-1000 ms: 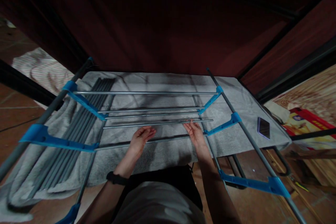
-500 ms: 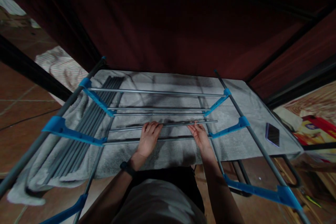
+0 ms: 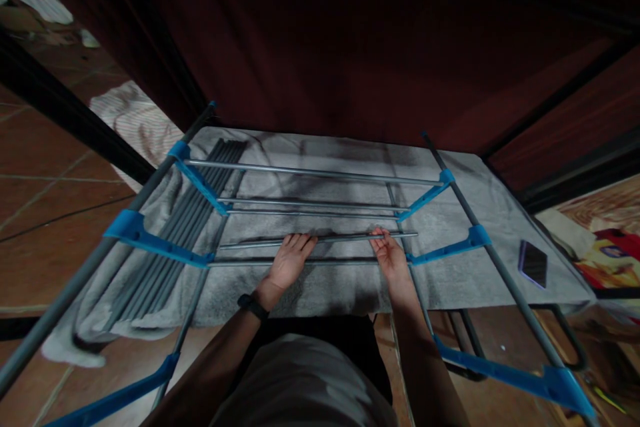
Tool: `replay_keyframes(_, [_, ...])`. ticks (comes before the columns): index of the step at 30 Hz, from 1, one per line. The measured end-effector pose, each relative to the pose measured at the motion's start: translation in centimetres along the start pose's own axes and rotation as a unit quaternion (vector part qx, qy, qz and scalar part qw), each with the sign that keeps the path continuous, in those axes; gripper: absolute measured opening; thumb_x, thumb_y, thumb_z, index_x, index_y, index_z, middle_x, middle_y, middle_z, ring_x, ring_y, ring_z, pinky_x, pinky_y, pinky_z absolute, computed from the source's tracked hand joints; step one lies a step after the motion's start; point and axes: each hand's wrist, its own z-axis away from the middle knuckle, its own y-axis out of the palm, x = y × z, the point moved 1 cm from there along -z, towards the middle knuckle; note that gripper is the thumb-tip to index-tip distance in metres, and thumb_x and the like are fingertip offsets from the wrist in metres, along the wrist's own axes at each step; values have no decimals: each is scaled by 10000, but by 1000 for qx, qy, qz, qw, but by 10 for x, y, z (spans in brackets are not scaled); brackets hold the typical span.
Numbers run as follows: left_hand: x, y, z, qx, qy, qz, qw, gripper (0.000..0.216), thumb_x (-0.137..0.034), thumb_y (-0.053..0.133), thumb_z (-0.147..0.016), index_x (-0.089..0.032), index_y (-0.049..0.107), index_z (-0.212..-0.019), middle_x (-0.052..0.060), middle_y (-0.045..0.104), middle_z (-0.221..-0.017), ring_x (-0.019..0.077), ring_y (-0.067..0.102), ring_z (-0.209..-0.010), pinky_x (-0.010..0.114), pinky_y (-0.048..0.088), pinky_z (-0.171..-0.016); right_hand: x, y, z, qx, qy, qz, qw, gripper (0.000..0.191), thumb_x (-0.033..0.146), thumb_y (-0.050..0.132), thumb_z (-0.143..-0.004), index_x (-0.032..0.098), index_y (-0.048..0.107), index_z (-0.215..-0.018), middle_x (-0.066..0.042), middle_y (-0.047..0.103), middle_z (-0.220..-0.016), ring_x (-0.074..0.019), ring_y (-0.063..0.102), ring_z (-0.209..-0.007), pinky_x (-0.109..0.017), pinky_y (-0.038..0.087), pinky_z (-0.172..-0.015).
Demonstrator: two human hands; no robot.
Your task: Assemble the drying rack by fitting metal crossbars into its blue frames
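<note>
A loose grey metal tube lies across both my hands, tilted slightly up toward the right. My left hand is closed over its middle from above. Near the tube's right end, my right hand pinches it between thumb and fingers. Around them stands a rack frame of grey poles and blue plastic brackets. One fixed crossbar runs just on my side of the tube, and another bar spans the far brackets. The tube's left end rests free of the left bracket.
Several spare grey tubes lie bundled at the left on a grey cloth covering the table. A phone sits at the right. Behind is a dark red curtain. The right-hand blue bracket stands near my right forearm.
The view has shifted, so the whole rack appears a little further right. Both hands keep hold of the tube, and my right hand has shifted slightly along it, nearer its right end.
</note>
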Motion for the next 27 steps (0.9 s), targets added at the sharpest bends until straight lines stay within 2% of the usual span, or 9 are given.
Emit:
replay_keyframes(6, [5,-3,-4,24,-5,-9,1000,512,-8,490,-930,-176,637,-1390,130,716,-1260,284,623,-1138,437,466,-1023,-1,-2,-3,-14,1,21,1000,168,108,670,-851,260,686,-920,-9,797,-963,-165,778,-981,-375,616,-1055])
replay_keyframes(14, [7,-6,-9,45,31,-6,998,481,-56,489,-969,-171,606,-1421,118,708,-1220,257,611,-1125,410,442,-1026,2,1,1,-25,-2,41,999,160,138,662,-869,276,684,-947,-10,804,-1009,-167,769,-1060,-392,602,-1086])
replay_keyframes(27, [6,-11,-11,57,15,-9,998,524,-47,450,-961,-217,621,-1426,123,697,-1226,275,605,-1146,469,464,-1039,3,0,-2,-28,7,13,1000,181,105,633,-889,258,699,-961,-9,797,-959,-146,773,-911,-332,639,-997])
